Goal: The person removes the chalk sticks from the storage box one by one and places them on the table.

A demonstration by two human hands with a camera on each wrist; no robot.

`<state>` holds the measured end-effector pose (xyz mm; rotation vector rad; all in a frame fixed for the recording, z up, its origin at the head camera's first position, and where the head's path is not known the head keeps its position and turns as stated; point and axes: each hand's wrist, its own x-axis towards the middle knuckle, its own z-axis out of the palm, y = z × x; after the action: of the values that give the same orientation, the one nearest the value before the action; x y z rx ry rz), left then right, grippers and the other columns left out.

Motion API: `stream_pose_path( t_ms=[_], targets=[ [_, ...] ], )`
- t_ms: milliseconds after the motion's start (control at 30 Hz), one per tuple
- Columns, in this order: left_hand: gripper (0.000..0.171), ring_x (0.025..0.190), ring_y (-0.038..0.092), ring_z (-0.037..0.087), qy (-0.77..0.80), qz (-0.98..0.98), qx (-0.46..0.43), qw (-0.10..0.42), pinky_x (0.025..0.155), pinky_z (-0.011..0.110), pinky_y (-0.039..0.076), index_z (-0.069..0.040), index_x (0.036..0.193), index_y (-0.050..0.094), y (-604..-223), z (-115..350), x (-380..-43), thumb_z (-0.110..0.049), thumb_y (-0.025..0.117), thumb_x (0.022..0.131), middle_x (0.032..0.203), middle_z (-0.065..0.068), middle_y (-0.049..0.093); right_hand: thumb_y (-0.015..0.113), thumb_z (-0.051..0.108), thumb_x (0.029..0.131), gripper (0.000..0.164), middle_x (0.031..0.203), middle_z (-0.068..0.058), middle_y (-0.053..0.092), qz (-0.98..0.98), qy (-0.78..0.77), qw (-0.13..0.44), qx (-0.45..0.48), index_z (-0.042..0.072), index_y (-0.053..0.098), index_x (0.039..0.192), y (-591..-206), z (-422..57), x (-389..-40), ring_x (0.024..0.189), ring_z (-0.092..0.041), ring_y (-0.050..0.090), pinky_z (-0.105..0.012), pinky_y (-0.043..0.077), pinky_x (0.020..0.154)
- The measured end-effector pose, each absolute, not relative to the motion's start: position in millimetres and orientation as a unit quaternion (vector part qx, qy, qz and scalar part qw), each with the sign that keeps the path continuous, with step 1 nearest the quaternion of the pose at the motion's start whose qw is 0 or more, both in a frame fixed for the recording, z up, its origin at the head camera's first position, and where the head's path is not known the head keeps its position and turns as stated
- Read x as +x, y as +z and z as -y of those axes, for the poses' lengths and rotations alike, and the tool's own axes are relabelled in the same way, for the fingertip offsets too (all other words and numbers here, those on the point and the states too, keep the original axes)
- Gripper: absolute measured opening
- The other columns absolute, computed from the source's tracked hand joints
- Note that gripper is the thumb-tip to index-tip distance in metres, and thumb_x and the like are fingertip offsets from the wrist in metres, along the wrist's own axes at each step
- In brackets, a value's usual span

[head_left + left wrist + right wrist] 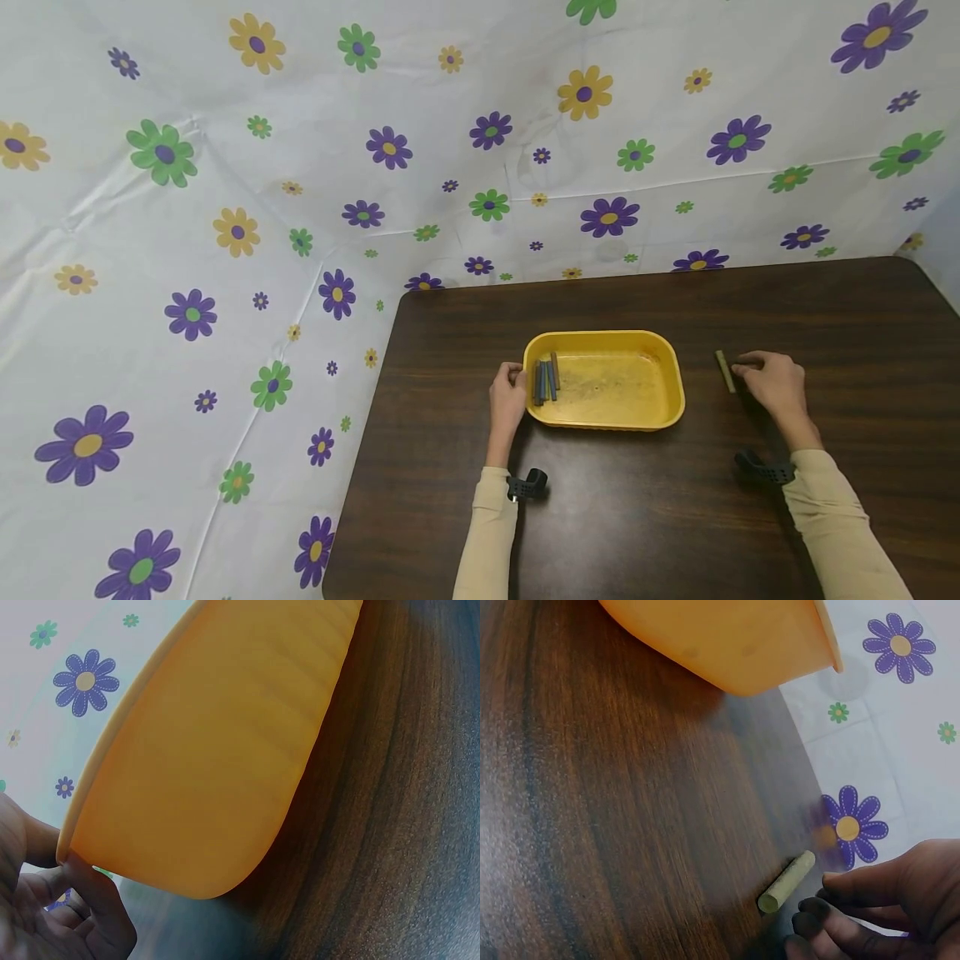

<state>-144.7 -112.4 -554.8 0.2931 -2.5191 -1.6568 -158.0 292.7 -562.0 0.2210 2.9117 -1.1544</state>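
Note:
A yellow plastic tub (615, 408) stands on the table, with several dark chalk-like sticks (546, 382) lying together at its left end. My left hand (507, 400) is at the tub's left end; in the left wrist view its thumb and finger (97, 896) pinch the rim. To the right of the tub a pale yellow-green chalk stick (725, 372) lies on the table. Just beside that stick is my right hand (775, 385), fingers loosely bent and holding nothing. Dark smudges mark its fingertips (810, 919) in the right wrist view, where a small gap separates them from the chalk stick (786, 883).
The dark wood-grain table (637, 517) meets a white flower-printed sheet (420, 100) at its back and left edges. Dark straps (528, 485) circle both wrists.

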Motion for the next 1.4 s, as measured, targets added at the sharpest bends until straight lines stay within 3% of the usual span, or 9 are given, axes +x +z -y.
stream_pose_path(
  t_ms=[133, 333, 467, 700, 1267, 1400],
  targets=[
    [0.015, 0.076, 0.057, 0.018, -0.546, 0.830, 0.096, 0.058, 0.068, 0.033, 0.048, 0.000, 0.114, 0.067, -555, 112, -144, -0.008, 0.058, 0.105, 0.091, 0.010, 0.066, 0.059, 0.011, 0.102, 0.035, 0.106, -0.041, 0.064, -0.926, -0.371, 0.000, 0.069, -0.020, 0.062, 0.118, -562, -293, -157, 0.104, -0.063, 0.053, -0.075, 0.031, 0.098],
    [0.015, 0.077, 0.058, 0.018, -0.544, 0.831, 0.097, 0.058, 0.069, 0.035, 0.049, 0.000, 0.114, 0.067, -556, 112, -145, -0.008, 0.058, 0.105, 0.092, 0.011, 0.067, 0.065, 0.011, 0.099, 0.034, 0.108, -0.042, 0.063, -0.933, -0.353, 0.000, 0.073, -0.019, 0.065, 0.115, -567, -291, -157, 0.098, -0.061, 0.056, -0.070, 0.043, 0.085],
    [0.015, 0.077, 0.059, 0.018, -0.543, 0.832, 0.098, 0.060, 0.070, 0.035, 0.049, 0.000, 0.114, 0.067, -556, 112, -145, -0.008, 0.059, 0.105, 0.091, 0.010, 0.067, 0.066, 0.008, 0.097, 0.032, 0.110, -0.043, 0.062, -0.935, -0.345, 0.008, 0.080, -0.019, 0.064, 0.114, -568, -289, -157, 0.099, -0.062, 0.055, -0.070, 0.043, 0.085],
    [0.014, 0.074, 0.056, 0.016, -0.543, 0.832, 0.097, 0.058, 0.066, 0.032, 0.047, -0.001, 0.113, 0.067, -556, 113, -145, -0.008, 0.058, 0.104, 0.089, 0.008, 0.066, 0.063, 0.014, 0.101, 0.037, 0.109, -0.041, 0.063, -0.929, -0.356, 0.013, 0.103, -0.019, 0.063, 0.117, -563, -287, -155, 0.093, -0.056, 0.058, -0.062, 0.048, 0.074],
    [0.015, 0.073, 0.056, 0.016, -0.544, 0.832, 0.095, 0.054, 0.065, 0.031, 0.046, 0.000, 0.114, 0.067, -555, 115, -144, -0.008, 0.058, 0.105, 0.090, 0.009, 0.066, 0.051, 0.023, 0.108, 0.044, 0.113, -0.039, 0.064, -0.918, -0.387, -0.033, 0.077, -0.016, 0.063, 0.124, -539, -278, -156, 0.102, -0.056, 0.056, -0.066, 0.042, 0.084],
    [0.016, 0.073, 0.055, 0.016, -0.547, 0.830, 0.097, 0.052, 0.064, 0.031, 0.045, 0.000, 0.115, 0.067, -556, 115, -144, -0.009, 0.058, 0.106, 0.091, 0.009, 0.065, 0.051, 0.025, 0.109, 0.044, 0.106, -0.035, 0.067, -0.918, -0.388, -0.038, 0.075, -0.015, 0.064, 0.124, -530, -269, -155, 0.087, -0.043, 0.059, -0.051, 0.045, 0.070]
  ],
)
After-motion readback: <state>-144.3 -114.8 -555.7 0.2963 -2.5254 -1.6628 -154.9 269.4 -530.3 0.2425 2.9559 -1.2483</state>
